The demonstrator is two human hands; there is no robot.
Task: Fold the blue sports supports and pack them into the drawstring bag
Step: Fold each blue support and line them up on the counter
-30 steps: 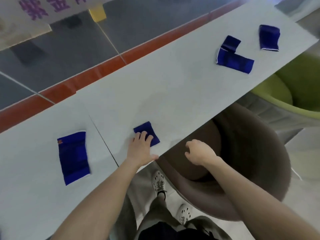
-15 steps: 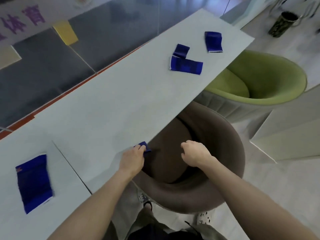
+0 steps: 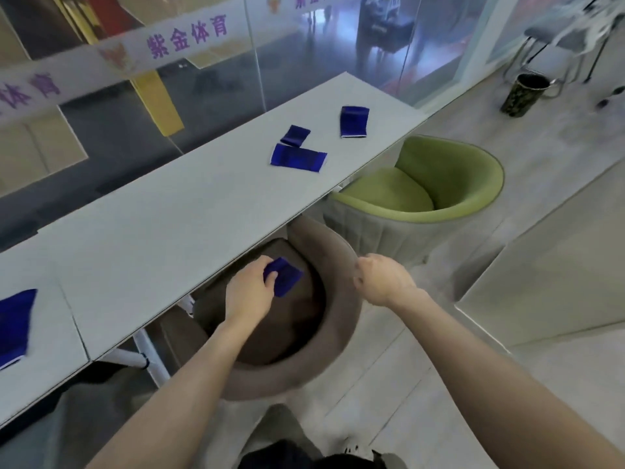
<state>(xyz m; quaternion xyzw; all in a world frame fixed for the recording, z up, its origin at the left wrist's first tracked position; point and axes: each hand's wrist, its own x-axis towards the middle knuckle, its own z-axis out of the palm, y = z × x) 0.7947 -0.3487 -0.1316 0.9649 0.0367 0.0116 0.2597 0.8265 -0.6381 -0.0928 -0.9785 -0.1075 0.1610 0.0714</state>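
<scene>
My left hand (image 3: pixel 250 292) grips a small folded blue support (image 3: pixel 285 279) below the table's front edge, over the seat of a brown chair (image 3: pixel 341 319). My right hand (image 3: pixel 380 282) hovers above that chair's rim with its fingers curled, holding nothing. Three more blue supports lie on the long white table (image 3: pixel 162 231): a long one (image 3: pixel 299 158), a small folded one (image 3: pixel 295 135) just behind it, and another (image 3: pixel 353 121) near the far end. A larger blue support (image 3: pixel 13 326) lies on the table at the far left. No drawstring bag shows in this view.
A green armchair (image 3: pixel 439 194) stands to the right of the brown chair, partly under the table. A glass wall runs behind the table. A dark patterned bin (image 3: pixel 522 94) and a stool stand on the floor at the far right. A white cabinet (image 3: pixel 554 265) is on my right.
My left hand drew the small blue support off the table's front edge and now holds it over the brown chair. My view swung right and up. The right hand stayed curled.
</scene>
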